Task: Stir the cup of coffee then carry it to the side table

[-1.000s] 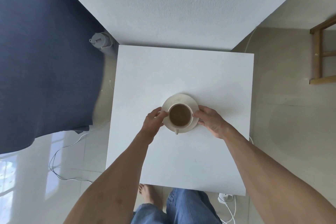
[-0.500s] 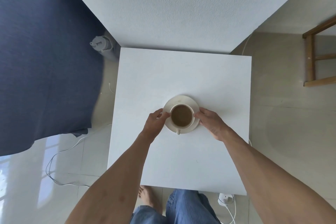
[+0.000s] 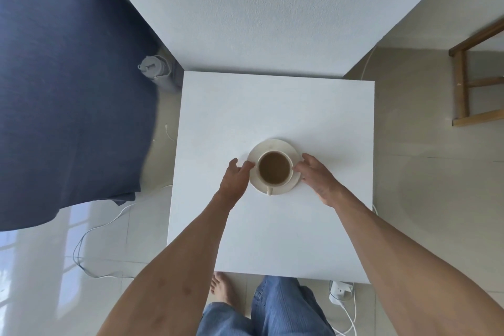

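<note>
A cream cup (image 3: 274, 169) full of brown coffee stands on a cream saucer (image 3: 272, 146), its handle pointing toward me. Both rest near the middle of a white square side table (image 3: 272, 106). My left hand (image 3: 236, 176) is at the saucer's left rim, fingers spread, with one fingertip touching the edge. My right hand (image 3: 317, 177) is at the right rim, fingers apart, thumb tip over the saucer beside the cup. Neither hand grips anything. No spoon is in view.
A white wall corner (image 3: 272, 8) backs the table. A dark blue bedcover (image 3: 68, 76) lies left, with a grey bottle (image 3: 155, 68) on the floor. A wooden frame (image 3: 463, 84) stands right. Cables (image 3: 90, 240) and a plug (image 3: 341, 292) lie on the tiles. My jeans (image 3: 272, 314) and bare foot (image 3: 223, 289) are below.
Both hands held the saucer's edges before. Now their fingers have spread and loosened from it. The cup and saucer stay in place on the table.
</note>
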Action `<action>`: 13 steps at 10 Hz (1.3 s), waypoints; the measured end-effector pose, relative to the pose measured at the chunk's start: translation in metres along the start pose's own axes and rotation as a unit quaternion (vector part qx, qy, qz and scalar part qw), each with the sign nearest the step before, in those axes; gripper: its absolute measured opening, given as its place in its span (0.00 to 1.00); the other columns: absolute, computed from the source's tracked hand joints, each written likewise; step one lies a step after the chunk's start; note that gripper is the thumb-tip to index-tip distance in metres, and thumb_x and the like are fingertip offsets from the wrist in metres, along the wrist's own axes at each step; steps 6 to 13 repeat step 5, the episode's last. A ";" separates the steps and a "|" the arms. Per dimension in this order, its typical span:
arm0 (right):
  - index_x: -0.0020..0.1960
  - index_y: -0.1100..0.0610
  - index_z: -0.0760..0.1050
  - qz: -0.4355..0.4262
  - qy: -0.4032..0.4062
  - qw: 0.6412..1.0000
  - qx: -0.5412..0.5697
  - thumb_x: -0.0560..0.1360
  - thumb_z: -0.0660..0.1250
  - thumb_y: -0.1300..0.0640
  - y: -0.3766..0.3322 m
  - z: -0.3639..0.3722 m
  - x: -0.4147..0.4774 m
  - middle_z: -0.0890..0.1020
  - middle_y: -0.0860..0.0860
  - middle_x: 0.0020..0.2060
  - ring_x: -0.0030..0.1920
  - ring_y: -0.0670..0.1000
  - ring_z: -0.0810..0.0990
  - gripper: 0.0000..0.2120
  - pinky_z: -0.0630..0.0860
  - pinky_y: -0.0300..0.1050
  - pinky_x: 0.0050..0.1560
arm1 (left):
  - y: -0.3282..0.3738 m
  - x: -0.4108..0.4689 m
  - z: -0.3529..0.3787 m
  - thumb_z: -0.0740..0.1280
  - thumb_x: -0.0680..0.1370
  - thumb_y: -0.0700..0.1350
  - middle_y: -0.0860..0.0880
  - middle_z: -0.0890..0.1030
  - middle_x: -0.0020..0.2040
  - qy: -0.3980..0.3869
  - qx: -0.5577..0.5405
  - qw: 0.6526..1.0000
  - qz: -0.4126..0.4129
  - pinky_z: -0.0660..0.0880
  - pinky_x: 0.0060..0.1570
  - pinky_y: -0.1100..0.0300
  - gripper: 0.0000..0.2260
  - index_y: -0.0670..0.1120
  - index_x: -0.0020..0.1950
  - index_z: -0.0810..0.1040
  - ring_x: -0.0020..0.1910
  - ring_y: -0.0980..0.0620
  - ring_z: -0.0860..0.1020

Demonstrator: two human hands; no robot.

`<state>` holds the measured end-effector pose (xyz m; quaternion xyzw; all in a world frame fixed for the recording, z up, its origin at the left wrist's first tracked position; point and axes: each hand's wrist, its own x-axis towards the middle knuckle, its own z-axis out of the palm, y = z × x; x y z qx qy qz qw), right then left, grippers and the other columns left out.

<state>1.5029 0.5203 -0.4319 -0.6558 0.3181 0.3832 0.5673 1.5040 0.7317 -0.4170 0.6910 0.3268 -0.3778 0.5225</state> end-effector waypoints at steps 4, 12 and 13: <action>0.78 0.53 0.56 -0.101 0.038 0.990 -0.085 0.77 0.63 0.53 -0.024 0.020 -0.094 0.60 0.50 0.76 0.75 0.50 0.60 0.31 0.61 0.42 0.60 | 0.005 -0.066 -0.010 0.60 0.82 0.52 0.43 0.71 0.70 0.029 0.215 0.969 0.115 0.66 0.65 0.53 0.25 0.44 0.77 0.62 0.69 0.46 0.71; 0.77 0.52 0.59 -0.125 0.057 0.986 -0.096 0.77 0.63 0.53 -0.026 0.029 -0.129 0.62 0.50 0.76 0.75 0.50 0.61 0.30 0.62 0.41 0.59 | 0.007 -0.095 -0.015 0.61 0.82 0.52 0.42 0.72 0.68 0.041 0.233 0.959 0.156 0.69 0.66 0.52 0.23 0.44 0.75 0.66 0.66 0.46 0.73; 0.77 0.52 0.59 -0.125 0.057 0.986 -0.096 0.77 0.63 0.53 -0.026 0.029 -0.129 0.62 0.50 0.76 0.75 0.50 0.61 0.30 0.62 0.41 0.59 | 0.007 -0.095 -0.015 0.61 0.82 0.52 0.42 0.72 0.68 0.041 0.233 0.959 0.156 0.69 0.66 0.52 0.23 0.44 0.75 0.66 0.66 0.46 0.73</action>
